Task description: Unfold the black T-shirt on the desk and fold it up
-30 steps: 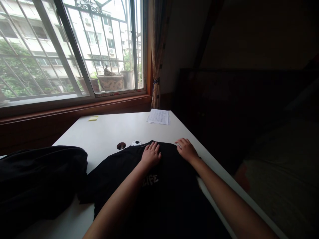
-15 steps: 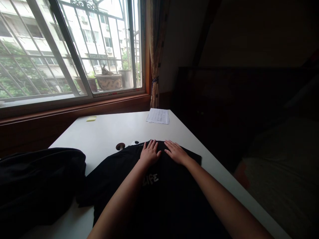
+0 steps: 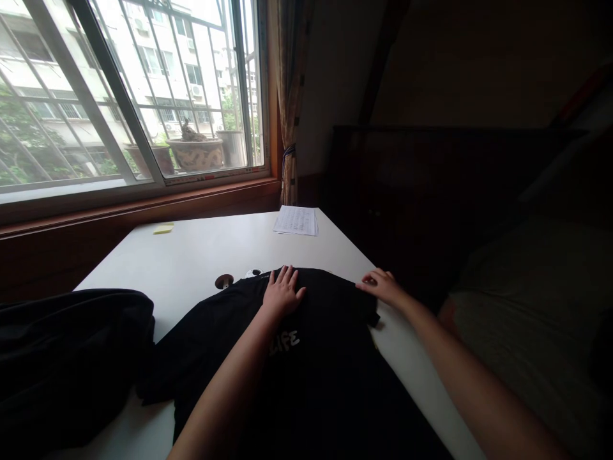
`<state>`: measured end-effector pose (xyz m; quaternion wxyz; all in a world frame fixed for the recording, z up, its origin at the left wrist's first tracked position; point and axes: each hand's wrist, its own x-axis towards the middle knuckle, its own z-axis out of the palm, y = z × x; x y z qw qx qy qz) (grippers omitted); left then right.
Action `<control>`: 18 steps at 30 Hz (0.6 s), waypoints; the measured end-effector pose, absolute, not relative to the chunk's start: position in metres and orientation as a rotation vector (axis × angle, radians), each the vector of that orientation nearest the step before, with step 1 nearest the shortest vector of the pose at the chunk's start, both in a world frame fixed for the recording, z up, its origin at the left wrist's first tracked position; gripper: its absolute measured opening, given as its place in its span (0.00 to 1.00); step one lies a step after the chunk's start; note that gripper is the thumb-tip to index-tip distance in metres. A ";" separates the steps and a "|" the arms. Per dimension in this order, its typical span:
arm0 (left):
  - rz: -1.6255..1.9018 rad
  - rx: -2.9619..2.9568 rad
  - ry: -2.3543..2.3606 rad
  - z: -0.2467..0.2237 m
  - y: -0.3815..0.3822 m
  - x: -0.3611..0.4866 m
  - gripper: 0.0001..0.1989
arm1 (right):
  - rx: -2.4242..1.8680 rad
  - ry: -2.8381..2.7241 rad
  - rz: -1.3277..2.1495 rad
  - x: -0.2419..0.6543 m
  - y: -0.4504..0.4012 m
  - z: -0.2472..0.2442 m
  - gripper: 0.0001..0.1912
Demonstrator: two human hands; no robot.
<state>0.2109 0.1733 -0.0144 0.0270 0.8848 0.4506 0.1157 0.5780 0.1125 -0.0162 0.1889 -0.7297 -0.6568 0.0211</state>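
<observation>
A black T-shirt [image 3: 325, 370] with light "LIFE" lettering lies spread over the white table [image 3: 205, 243]. Flat near its collar rests my left hand [image 3: 282, 292], fingers stretched out and apart. My right hand [image 3: 384, 287] is at the upper edge of the sleeve on the right, its thumb and fingers pinched together on the cloth. The sleeve's lower corner hangs free below that hand. My left forearm covers part of the lettering.
A heap of dark cloth [image 3: 76, 358] sits at the left. Papers [image 3: 295, 220] and yellow sticky notes [image 3: 163, 228] lie at the far side. A round table hole [image 3: 224, 281] and a small white round object [image 3: 255, 273] are beside the collar. Beyond is a barred window [image 3: 191, 89].
My right hand has moved right from the flat shirt near the collar to the sleeve edge, and its fingers have closed. My left hand stays on the shirt. The view has shifted slightly.
</observation>
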 end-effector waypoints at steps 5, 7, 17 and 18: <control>0.362 2.733 1.392 -0.014 0.173 0.211 0.34 | -2.102 -1.775 0.512 0.587 0.102 -0.004 0.15; 0.357 2.732 1.392 -0.013 0.173 0.211 0.34 | -2.065 -1.764 0.625 0.588 0.103 -0.001 0.14; 0.366 2.734 1.410 -0.015 0.172 0.211 0.34 | -1.984 -1.635 0.273 0.570 0.125 -0.009 0.08; 0.368 2.734 1.412 -0.015 0.172 0.211 0.34 | -1.970 -1.655 0.234 0.566 0.127 -0.011 0.08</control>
